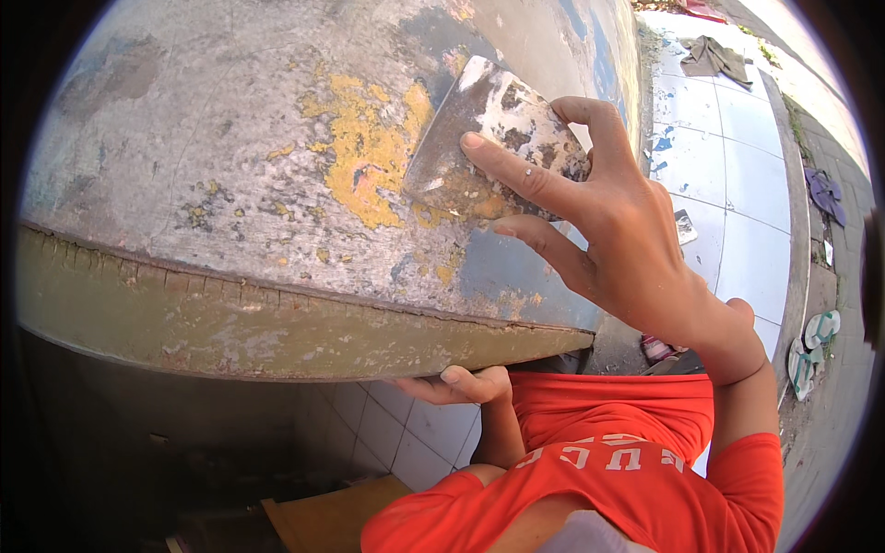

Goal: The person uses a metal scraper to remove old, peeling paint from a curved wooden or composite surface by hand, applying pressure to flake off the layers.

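Note:
My right hand (622, 200) holds a flat scraper plate (511, 131), smeared with white, brown and rust-coloured residue, against a worn painted wall (256, 117). Its thumb and fingers are spread over the plate's face and edge; I see no handle. Around the plate's left corner the wall shows a patch of bare yellow paint (366, 152), with grey and blue areas about it. Lower down, my left hand (477, 383) touches the lower edge of an olive-green painted border (276, 325). Whether it grips that edge is unclear, as part of the hand is hidden.
White floor tiles (691, 166) with blue paint flakes run along the right. A grey cloth (715, 61), a small pale piece (684, 227), a purple sandal (825, 195) and white-green sandals (805, 366) lie there. A brown wooden piece (332, 515) stands in the dark opening below.

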`<state>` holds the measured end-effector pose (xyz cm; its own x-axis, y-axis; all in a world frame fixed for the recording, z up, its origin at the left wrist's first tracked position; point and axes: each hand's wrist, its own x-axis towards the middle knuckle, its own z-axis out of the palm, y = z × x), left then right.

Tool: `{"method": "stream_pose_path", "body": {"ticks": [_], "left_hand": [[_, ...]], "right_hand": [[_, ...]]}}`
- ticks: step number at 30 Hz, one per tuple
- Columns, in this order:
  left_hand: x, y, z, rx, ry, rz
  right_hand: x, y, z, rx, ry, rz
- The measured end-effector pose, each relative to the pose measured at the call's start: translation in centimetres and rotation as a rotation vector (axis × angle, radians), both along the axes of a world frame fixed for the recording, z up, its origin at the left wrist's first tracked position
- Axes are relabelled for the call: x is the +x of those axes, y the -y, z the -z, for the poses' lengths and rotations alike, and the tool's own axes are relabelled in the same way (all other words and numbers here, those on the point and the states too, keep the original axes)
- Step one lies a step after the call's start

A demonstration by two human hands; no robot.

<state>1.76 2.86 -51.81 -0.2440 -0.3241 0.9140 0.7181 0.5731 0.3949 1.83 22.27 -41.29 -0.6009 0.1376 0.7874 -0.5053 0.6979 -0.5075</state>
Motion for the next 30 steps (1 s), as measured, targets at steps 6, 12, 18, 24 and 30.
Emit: {"method": "stream_pose_path", "body": {"ticks": [6, 12, 18, 24, 30], "left_hand": [[0.1, 0.2, 0.2, 0.007, 0.033, -0.034], [0.3, 1.2, 0.5, -0.091, 0.04, -0.033], [0.3, 0.9, 0.6, -0.056, 0.042, 0.045], [0.4, 0.1, 0.1, -0.047, 0.047, -0.043], [0.1, 1.2, 0.7, -0.084, 0.017, -0.007]], "right_hand": [[-0.2, 0.2, -0.9, -0.006, -0.011, -0.032], [0.1, 0.5, -2.1, 0.014, 0.01, -0.063], [0.7, -0.1, -1.0, 0.03, 0.052, -0.058], [0.7, -0.2, -1.6, 0.054, 0.044, -0.009], [-0.5, 0.3, -2.6, 0.02, -0.009, -0.019]]}}
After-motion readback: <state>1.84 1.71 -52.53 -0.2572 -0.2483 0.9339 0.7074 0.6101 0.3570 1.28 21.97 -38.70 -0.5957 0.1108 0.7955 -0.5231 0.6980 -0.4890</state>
